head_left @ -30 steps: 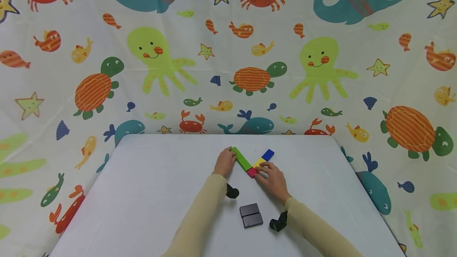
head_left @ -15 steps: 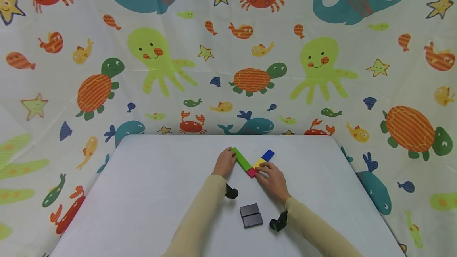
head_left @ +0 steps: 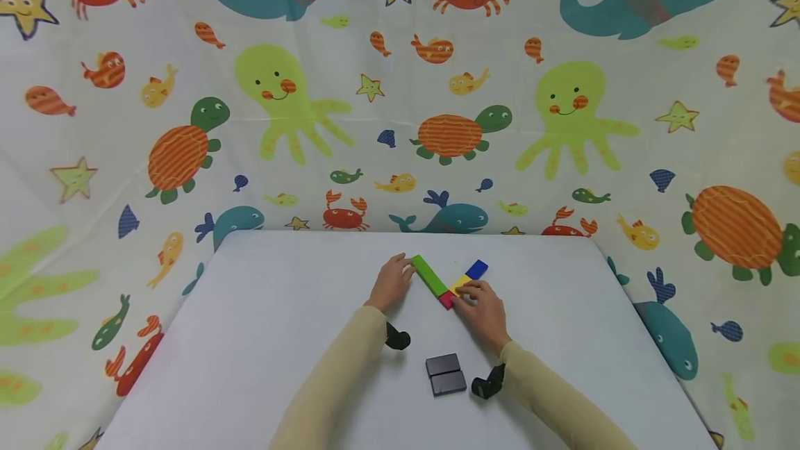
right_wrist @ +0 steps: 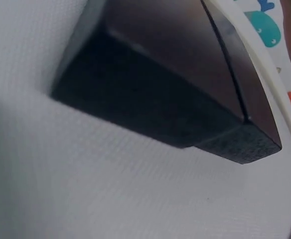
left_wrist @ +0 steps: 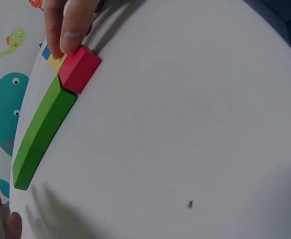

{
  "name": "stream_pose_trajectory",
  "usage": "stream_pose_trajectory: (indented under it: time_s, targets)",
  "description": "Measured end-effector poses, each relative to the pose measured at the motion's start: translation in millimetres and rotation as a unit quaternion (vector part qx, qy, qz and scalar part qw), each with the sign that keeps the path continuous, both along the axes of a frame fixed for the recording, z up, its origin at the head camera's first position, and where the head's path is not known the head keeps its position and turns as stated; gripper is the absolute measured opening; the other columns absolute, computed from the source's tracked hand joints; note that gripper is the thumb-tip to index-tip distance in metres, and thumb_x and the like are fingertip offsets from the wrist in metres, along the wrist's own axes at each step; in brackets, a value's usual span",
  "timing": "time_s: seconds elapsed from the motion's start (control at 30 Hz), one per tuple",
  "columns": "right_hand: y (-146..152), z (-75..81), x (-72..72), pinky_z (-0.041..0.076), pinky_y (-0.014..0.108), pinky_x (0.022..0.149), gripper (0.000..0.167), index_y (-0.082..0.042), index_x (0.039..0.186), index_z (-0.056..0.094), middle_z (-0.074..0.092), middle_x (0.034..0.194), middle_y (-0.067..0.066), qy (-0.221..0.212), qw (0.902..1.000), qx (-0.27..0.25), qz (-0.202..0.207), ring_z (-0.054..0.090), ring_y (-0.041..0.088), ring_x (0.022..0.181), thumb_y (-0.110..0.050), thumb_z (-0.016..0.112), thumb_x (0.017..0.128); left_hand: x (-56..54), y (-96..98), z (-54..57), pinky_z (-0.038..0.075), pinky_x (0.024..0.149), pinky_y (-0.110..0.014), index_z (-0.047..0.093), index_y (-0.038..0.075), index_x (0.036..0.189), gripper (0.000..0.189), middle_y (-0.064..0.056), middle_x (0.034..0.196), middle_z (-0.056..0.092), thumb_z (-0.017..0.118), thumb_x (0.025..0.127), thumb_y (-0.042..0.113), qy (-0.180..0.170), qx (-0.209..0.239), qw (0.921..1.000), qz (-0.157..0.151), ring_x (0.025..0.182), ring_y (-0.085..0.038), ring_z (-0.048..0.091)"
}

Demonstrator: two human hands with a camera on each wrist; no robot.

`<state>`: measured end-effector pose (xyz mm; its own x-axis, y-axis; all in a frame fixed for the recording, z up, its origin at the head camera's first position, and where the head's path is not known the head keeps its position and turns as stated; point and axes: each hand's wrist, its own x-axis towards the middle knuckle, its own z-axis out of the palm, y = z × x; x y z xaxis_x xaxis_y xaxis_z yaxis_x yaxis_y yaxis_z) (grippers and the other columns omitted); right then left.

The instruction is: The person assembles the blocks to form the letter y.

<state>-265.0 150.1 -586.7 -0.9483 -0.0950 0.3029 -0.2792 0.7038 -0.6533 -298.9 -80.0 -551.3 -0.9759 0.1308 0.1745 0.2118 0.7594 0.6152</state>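
On the white table, two green blocks (head_left: pixel 428 275) lie end to end in a slanting row. A red block (left_wrist: pixel 79 68) meets their near end; from there a yellow block (head_left: pixel 461 282) and a blue block (head_left: pixel 478 269) run off to the far right, making a V. My right hand (head_left: pixel 484 311) pinches the yellow block beside the red one, with a fingertip resting by the red block's edge. My left hand (head_left: pixel 390 283) is beside the far end of the green row, its fingers loosely bent; in the left wrist view a small gap separates it from the green.
Two dark grey blocks (head_left: pixel 445 373) lie side by side nearer to me, between the forearms; they fill much of the right wrist view. Behind the table (head_left: pixel 300 297) hangs a cloth (head_left: pixel 400 96) printed with sea animals. Black wrist cameras stick out below both cuffs.
My left hand has drawn slightly left, away from the green blocks. The right hand and the blocks look almost unchanged. The head view has shifted a little.
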Motion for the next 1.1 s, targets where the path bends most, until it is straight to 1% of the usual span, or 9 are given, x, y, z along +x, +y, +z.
stream_pose_trajectory:
  time_s: [0.17,0.37,0.57,0.63,0.73,0.8,0.87,1.0,1.1]
  targets:
    - [1,1.5,1.0,0.048,0.046,0.083,0.030,-0.008,0.106,0.075,0.061,0.113,0.008,-0.013,0.9998,-0.011,-0.004,0.062,0.026,0.100,-0.027,0.078,0.084,2.8,-3.8,2.7,0.036,0.108,-0.048,0.065,-0.001,0.123,0.030,-0.022,0.136,0.054,0.054,0.100,0.016,0.014,0.004,0.9999,-0.001,0.129,-0.035,0.048]
    - [1,2.2,2.2,0.042,0.049,0.087,0.034,-0.008,0.110,0.074,0.061,0.117,0.009,-0.016,0.9999,-0.006,-0.002,0.058,0.028,0.108,-0.030,0.079,0.083,8.9,-6.5,6.1,0.035,0.109,-0.047,0.064,-0.001,0.124,0.031,-0.020,0.137,0.054,0.053,0.101,0.018,0.005,0.008,0.9999,-0.012,0.130,-0.033,0.048]
    - [3,4.9,0.3,0.045,0.047,0.084,0.032,-0.010,0.111,0.074,0.060,0.117,0.009,-0.022,0.9997,0.000,0.009,0.059,0.027,0.103,-0.029,0.077,0.085,15.3,-3.4,4.4,0.040,0.106,-0.043,0.065,-0.001,0.120,0.029,-0.016,0.128,0.060,0.056,0.100,0.017,0.030,0.023,0.9964,-0.076,0.123,-0.030,0.054]
    - [3,5.2,-0.1,0.046,0.046,0.082,0.031,-0.010,0.110,0.074,0.060,0.117,0.009,-0.021,0.9997,0.000,0.010,0.060,0.026,0.099,-0.029,0.077,0.085,18.0,-1.8,3.6,0.046,0.100,-0.040,0.068,0.001,0.117,0.026,-0.012,0.121,0.062,0.058,0.100,0.018,0.038,0.024,0.9938,-0.102,0.115,-0.026,0.058]
    - [3,3.1,-0.8,0.047,0.045,0.081,0.032,-0.010,0.110,0.075,0.060,0.116,0.009,-0.013,0.9999,0.004,0.007,0.061,0.025,0.096,-0.029,0.077,0.085,25.8,0.5,5.0,0.051,0.092,-0.032,0.069,0.005,0.114,0.024,-0.005,0.112,0.063,0.060,0.099,0.021,0.030,0.014,0.9886,-0.147,0.104,-0.017,0.061]
    - [3,0.8,-1.1,0.048,0.045,0.080,0.032,-0.010,0.109,0.075,0.061,0.116,0.009,-0.008,0.9999,0.006,0.006,0.062,0.025,0.096,-0.030,0.077,0.085,32.7,1.2,4.3,0.052,0.087,-0.028,0.070,0.007,0.111,0.022,-0.002,0.108,0.063,0.061,0.098,0.022,0.025,0.001,0.9819,-0.188,0.098,-0.013,0.062]
    - [2,-1.1,-0.8,0.048,0.045,0.080,0.032,-0.010,0.109,0.075,0.061,0.115,0.009,-0.005,0.9999,0.008,0.006,0.062,0.025,0.097,-0.030,0.078,0.084,40.4,1.6,1.5,0.052,0.086,-0.025,0.070,0.009,0.111,0.022,-0.001,0.107,0.063,0.063,0.097,0.023,0.019,-0.015,0.9710,-0.238,0.097,-0.010,0.061]
    - [3,-2.3,0.0,0.047,0.047,0.080,0.031,-0.010,0.108,0.075,0.061,0.115,0.010,-0.002,1.0000,0.005,0.006,0.062,0.026,0.096,-0.029,0.078,0.084,55.3,4.5,-6.6,0.049,0.087,-0.018,0.070,0.009,0.116,0.026,-0.001,0.114,0.063,0.068,0.094,0.024,0.008,-0.049,0.9382,-0.343,0.101,-0.007,0.059]
    - [3,-1.8,0.4,0.047,0.048,0.080,0.030,-0.010,0.108,0.076,0.061,0.115,0.010,-0.001,0.9999,0.004,0.009,0.062,0.027,0.097,-0.029,0.078,0.084,65.4,8.5,-9.3,0.046,0.087,-0.014,0.068,0.009,0.121,0.031,-0.001,0.122,0.062,0.069,0.092,0.023,-0.014,-0.057,0.9169,-0.395,0.105,-0.004,0.058]
